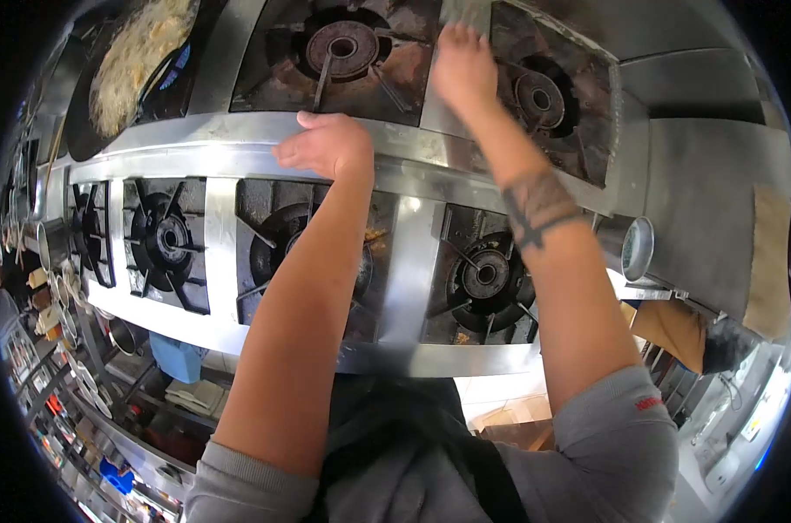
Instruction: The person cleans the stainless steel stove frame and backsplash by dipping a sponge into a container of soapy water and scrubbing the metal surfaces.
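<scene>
My left hand [327,146] is over the front edge of the steel ledge [212,131] of the back burner row, fingers stretched out and holding nothing. Farther back, my right hand [465,71] is curled above the steel strip [443,109] between two back burners. A pale blur shows just beyond its knuckles; I cannot make out what it holds. The left back burner [343,48] has a dark, stained tray, and the right back burner [539,98] sits in a similarly grimy one. No flame shows on either of these two.
At the upper left, a dark pan [80,109] holds frothing food [143,61] beside a blue flame [176,68]. Front burners [485,275] with raised grates lie beneath my forearms. A small metal pot [638,248] hangs or stands at the right, near a brown sheet [770,261].
</scene>
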Available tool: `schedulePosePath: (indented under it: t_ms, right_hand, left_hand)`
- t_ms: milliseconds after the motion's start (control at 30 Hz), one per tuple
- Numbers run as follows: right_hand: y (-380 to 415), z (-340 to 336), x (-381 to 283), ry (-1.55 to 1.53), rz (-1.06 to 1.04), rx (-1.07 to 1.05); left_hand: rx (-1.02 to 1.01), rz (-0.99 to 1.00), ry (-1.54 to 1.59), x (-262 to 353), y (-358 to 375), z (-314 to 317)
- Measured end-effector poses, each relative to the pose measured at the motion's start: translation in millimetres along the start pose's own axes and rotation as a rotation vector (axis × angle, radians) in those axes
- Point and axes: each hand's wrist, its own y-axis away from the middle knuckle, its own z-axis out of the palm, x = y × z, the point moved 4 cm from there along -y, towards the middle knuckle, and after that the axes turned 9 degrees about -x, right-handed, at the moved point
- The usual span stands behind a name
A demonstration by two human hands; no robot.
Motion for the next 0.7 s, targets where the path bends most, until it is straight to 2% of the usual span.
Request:
schedulePosePath:
  t_ms: [133, 233, 333, 367, 433, 467, 533, 567, 600, 700]
  right_hand:
    - [146.5, -14.5, -42.3, 0.012, -0.159, 0.074]
    - [136.3, -8.3, -21.6, -0.033, -0.241, 0.091]
    - [21.8, 0.0, 16.4, 0.147, -0.116, 0.084]
    - [-24.3, 6.7, 30.2, 0.113, -0.069, 0.086]
    - [-83.5, -13.9, 36.5, 0.171, -0.021, -0.152]
    - [-100.2, 6.4, 48.1, 0.144, -0.034, -0.086]
    - [-66.8, 10.3, 33.0, 0.167, 0.015, 0.046]
    - [-24.1, 7.3, 21.9, 0.132, -0.031, 0.056]
    - [24.1, 4.0, 8.6, 0.171, -0.111, 0.054]
    - [156.5, -20.0, -32.4, -0.051, -0.202, -0.037]
  left_hand:
    - [0.028, -0.029, 0.021, -6.8, -4.1, 7.7]
    - [0.02, -0.019, 0.022, -8.6, -3.3, 5.6]
    - [0.099, 0.065, -0.051, -17.4, -12.7, 12.9]
    - [0.085, 0.065, -0.058, -15.8, -11.2, 12.3]
    - [0.053, 0.039, -0.04, -8.9, -6.4, 8.1]
    - [0.064, 0.044, -0.046, -9.3, -9.2, 5.7]
    - [0.066, 0.013, -0.039, -7.0, -4.9, 6.9]
    - [0.046, 0.012, -0.026, -5.3, -3.7, 9.7]
    - [0.045, 0.004, -0.026, -7.2, -5.7, 9.8]
    - [0.041, -0.005, -0.014, -7.6, -2.2, 5.8]
